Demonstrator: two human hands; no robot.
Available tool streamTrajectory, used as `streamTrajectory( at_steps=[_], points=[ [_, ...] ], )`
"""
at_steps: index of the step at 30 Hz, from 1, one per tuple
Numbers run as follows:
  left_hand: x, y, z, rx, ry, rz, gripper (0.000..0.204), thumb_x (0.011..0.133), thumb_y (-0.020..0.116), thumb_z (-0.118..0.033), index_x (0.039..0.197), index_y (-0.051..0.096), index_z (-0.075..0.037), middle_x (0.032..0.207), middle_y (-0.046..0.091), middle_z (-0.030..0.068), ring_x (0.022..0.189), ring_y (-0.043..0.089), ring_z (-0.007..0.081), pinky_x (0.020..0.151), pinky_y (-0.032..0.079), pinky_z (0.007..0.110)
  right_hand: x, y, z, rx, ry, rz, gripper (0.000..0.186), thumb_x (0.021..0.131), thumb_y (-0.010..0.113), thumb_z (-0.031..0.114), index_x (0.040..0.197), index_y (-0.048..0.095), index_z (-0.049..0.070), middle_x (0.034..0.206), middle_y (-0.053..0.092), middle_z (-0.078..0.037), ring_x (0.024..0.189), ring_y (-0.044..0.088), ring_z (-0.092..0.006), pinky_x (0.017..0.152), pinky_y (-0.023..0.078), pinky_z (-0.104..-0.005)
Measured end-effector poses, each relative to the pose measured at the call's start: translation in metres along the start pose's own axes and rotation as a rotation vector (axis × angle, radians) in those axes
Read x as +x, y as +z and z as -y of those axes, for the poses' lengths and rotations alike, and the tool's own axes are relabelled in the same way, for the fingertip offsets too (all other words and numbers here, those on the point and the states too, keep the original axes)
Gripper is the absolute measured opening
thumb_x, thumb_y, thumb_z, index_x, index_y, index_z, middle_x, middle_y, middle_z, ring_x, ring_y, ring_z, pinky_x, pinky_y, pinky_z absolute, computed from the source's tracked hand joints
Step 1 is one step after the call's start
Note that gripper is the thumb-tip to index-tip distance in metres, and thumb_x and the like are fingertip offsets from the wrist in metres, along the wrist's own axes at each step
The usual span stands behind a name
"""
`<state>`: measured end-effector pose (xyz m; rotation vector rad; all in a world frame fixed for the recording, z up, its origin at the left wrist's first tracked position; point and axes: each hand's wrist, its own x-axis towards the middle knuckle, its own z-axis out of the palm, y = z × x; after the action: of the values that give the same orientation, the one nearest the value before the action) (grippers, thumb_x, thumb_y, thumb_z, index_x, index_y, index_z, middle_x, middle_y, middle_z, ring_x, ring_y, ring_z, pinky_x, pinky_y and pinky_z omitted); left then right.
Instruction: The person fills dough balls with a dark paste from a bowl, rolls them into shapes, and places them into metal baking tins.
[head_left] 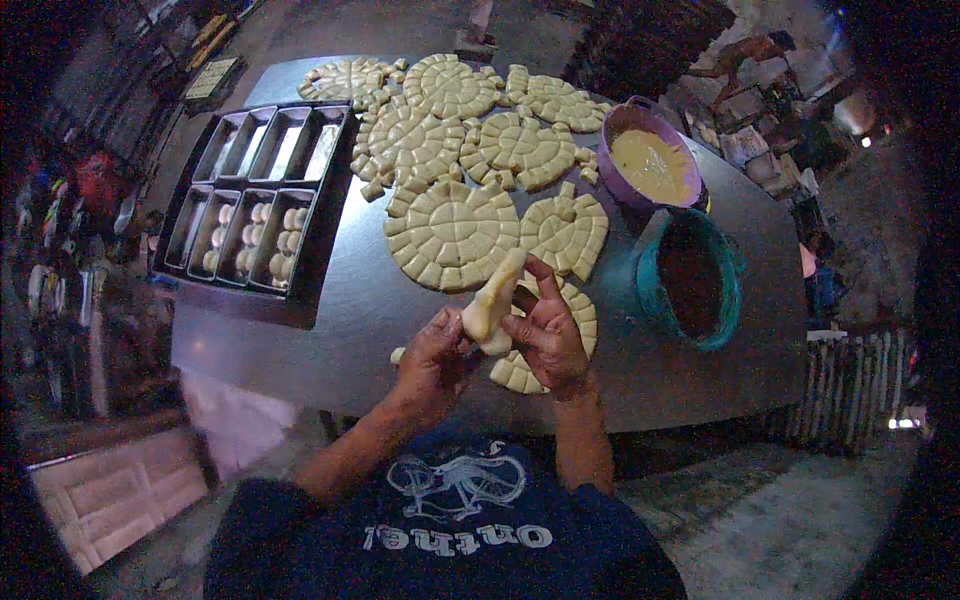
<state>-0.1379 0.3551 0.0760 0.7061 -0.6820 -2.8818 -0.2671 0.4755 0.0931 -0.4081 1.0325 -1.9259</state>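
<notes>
A pale, stretched piece of dough (490,308) is held up between my two hands, over the near part of the table. My left hand (436,350) pinches its lower left side with closed fingers. My right hand (553,345) grips it from the other side, thumb pressed on the dough and fingers curled behind. Just beyond lies a large dough round (450,235) cut into many blocks. A smaller cut round (565,232) sits to its right. Another cut piece is partly hidden beneath my right hand. A small dough bit (398,356) rests beside my left hand.
Several more scored dough rounds (410,145) cover the far table. On the left stands a dark set of loaf pans (255,184); three near compartments hold dough balls (247,240). At right are a purple bowl (612,178) of yellowish liquid and a teal basin (652,275), dark inside.
</notes>
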Motion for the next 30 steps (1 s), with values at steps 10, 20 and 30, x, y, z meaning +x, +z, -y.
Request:
streamTrajectory(
  at_steps=[10,20,30],
  points=[
    [-0.006,-0.005,-0.021,0.279,0.182,-0.101,0.029,0.092,0.066,-0.016,0.115,0.051,-0.008,0.111,0.060,0.0035,0.096,0.060,0.0131,0.080,0.052,0.028,-0.023,0.007,-0.024,-1.187,-0.509,0.077,0.032,0.087,0.067,0.002,0.118,0.066,0.011,0.136,0.050,-0.016,0.117,0.057,-0.0263,0.090,0.056,-0.0366],
    [-0.025,-0.012,-0.042,0.841,0.287,0.059,0.021,0.090,0.066,-0.007,0.109,0.062,-0.001,0.098,0.066,0.0054,0.088,0.061,0.0107,0.076,0.050,0.025,-0.029,0.025,-0.001,-1.622,-0.626,0.144,0.034,0.080,0.073,0.006,0.113,0.065,0.010,0.102,0.065,-0.009,0.088,0.067,-0.0216,0.062,0.057,-0.0332],
    [-0.026,-0.015,-0.045,0.645,0.110,-0.055,0.027,0.095,0.063,-0.024,0.114,0.062,-0.004,0.098,0.065,0.0021,0.088,0.062,0.0108,0.075,0.049,0.025,-0.024,0.031,0.009,-1.496,-0.684,0.260,0.032,0.078,0.070,0.001,0.109,0.066,0.008,0.095,0.068,-0.010,0.084,0.068,-0.0255,0.069,0.057,-0.0339]
  ],
)
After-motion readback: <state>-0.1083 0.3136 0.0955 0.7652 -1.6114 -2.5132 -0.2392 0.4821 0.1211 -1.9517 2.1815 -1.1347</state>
